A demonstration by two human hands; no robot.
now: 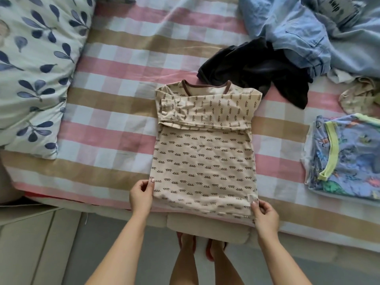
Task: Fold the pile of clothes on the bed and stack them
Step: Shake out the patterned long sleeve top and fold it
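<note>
Presently, shirt: light, limp; judged best held by hem corners.
Left hand: pinches seven o'clock corner.
Right hand: pinches five o'clock corner.

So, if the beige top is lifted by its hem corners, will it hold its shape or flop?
Likely floppy: the beige top is thin, creased fabric, so it should sag between the left hand and right hand. Probably light, being so thin. The sleeves folded across the chest lie loose and may slip open.
</note>
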